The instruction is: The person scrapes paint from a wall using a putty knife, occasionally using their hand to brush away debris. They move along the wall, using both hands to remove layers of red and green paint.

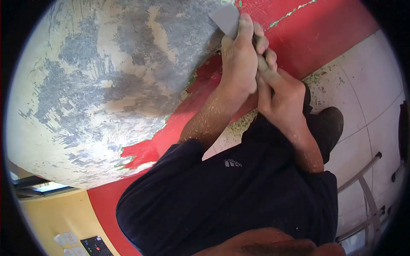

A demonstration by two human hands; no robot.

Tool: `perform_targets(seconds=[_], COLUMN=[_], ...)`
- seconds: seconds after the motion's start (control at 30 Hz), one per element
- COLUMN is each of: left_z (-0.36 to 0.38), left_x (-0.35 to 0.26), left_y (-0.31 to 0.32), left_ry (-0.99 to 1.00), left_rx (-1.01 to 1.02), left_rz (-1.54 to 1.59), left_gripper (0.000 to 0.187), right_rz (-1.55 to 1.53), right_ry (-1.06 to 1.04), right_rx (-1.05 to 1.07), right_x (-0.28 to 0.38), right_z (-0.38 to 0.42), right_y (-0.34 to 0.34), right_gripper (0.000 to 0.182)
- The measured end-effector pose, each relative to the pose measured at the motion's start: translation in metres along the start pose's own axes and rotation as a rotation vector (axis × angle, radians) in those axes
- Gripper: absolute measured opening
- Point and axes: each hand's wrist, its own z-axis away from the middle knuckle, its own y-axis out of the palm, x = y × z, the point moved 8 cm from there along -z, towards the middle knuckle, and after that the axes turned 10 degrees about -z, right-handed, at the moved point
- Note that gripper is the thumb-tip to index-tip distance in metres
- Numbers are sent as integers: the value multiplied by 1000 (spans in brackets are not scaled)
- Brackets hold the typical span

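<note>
A scraper with a wide, flat grey blade (225, 19) lies against the wall at the top, near the border between bare plaster and red paint. My left hand (240, 64) is closed around the tool near the blade, its thumb stretched along it. Just behind, my right hand (284, 96) is closed on the handle, which the fingers mostly hide. The scraped wall (94, 89) shows grey and cream patches, with a ragged edge of red paint (166, 136) below. Dust and flecks cover both forearms.
Paint chips (239, 126) lie on the pale tiled floor (354, 94) beside the wall. A metal frame (369, 192) stands at the lower right. At the lower left are a yellow wall (55, 213) and a black panel (96, 246).
</note>
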Motion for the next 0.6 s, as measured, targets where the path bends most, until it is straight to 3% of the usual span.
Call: perform_targets(seconds=[0.1,0.2,0.27,0.3,0.37,0.5,0.6], left_z=[2,-15,-5,6,5,-8,3], left_x=[-1,-40,-26,-10,9,-24,-7], left_y=[2,16,11,6,0,23,16], left_ry=[-53,102,40,-7,-91,15,-82], left_rx=[41,23,42,53,37,57,46], left_rz=[-39,28,-6,-27,-22,20,-10], left_gripper=[35,37,35,34,32,34,35], right_rz=[45,24,20,-10,-9,-36,-35], right_ry=[-85,-124,-149,-31,-30,66,54], right_rx=[-14,-60,-16,37,11,-21,-14], right_x=[2,5,10,1,-2,3,3], right_z=[-19,-30,-27,-13,-13,-34,-17], right_y=[1,-1,0,0,-1,-13,-11], right_gripper=[33,32,31,30,23,18,17])
